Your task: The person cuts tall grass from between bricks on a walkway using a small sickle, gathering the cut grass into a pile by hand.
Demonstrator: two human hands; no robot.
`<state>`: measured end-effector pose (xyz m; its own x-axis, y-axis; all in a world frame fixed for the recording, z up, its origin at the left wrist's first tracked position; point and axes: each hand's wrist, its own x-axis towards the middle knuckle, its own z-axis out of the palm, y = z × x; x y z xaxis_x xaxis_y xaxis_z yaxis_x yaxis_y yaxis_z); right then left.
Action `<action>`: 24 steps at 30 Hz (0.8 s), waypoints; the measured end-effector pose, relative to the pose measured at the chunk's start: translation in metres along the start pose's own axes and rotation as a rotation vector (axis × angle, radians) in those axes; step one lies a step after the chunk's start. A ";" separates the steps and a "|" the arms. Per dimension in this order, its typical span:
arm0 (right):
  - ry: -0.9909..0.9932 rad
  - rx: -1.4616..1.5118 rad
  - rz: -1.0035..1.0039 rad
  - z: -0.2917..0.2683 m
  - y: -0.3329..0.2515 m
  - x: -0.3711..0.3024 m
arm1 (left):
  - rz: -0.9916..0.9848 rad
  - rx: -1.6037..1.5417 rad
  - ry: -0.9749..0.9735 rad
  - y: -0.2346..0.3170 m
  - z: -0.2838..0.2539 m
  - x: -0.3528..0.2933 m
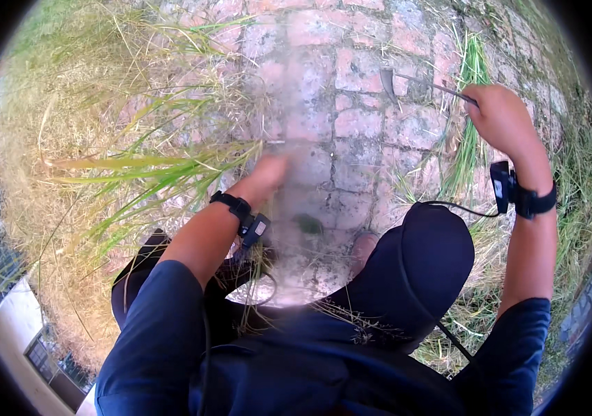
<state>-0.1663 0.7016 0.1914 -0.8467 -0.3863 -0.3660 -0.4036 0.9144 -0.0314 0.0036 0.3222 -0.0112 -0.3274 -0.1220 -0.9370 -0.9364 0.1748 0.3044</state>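
Nearest the camera, dark navy shirt [261, 381] and dark trousers [441, 243], right knee bent up above brick paving [361, 132], black cable [446, 333] draped across

Worst likely slip, as a judgement: sickle [388, 84] drawn across toward the left could nick bare fingers or shin, owing to a hooked blade, no gloves visible and a milky smear down the middle of the view
Could also glance off brick and skid, or lose its edge, if brought down too low, with grass so close to the paving
Could catch on the cable, given a slack loop between right wrist strap [517, 192] and knee
Could lose hold of stems, or get scratched by blade edges, if gripping loosely with bare skin

Left hand [273, 170]: low over the bricks, at the gathered base of a green grass tuft [171, 166] fanning out leftward; too blurred to tell whether clamped on stems or merely touching
Right hand [507, 118]: curled tight around the handle end of the sickle, thin shaft reaching leftward, blade well apart from the left hand
Just beside and partly behind that fist, long green grass bundle [474, 62] on the paving; not possible to tell whether also pinched
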 end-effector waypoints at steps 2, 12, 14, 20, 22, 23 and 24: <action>-0.028 -0.041 -0.020 -0.008 -0.004 0.022 | 0.004 -0.044 0.035 -0.015 -0.002 0.015; 0.000 -0.150 -0.184 -0.017 -0.038 0.060 | 1.096 0.763 0.224 -0.019 0.006 0.002; -0.054 -0.165 -0.157 -0.015 -0.040 0.064 | 1.095 0.585 0.074 0.017 0.028 -0.034; -0.059 -0.249 -0.162 -0.012 -0.047 0.078 | 1.007 0.368 0.149 0.160 0.006 -0.129; -0.024 -0.272 -0.138 -0.017 -0.046 0.077 | 0.945 0.306 0.238 0.177 -0.011 -0.139; -0.029 -0.267 -0.144 -0.017 -0.049 0.077 | 0.913 0.294 0.112 0.178 -0.018 -0.137; -0.037 -0.256 -0.122 -0.017 -0.051 0.077 | 0.881 0.280 -0.016 0.179 -0.023 -0.133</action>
<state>-0.2173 0.6235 0.1805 -0.7752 -0.4826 -0.4077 -0.5800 0.7994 0.1566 -0.1234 0.3471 0.1720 -0.9032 0.1799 -0.3898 -0.2849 0.4280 0.8577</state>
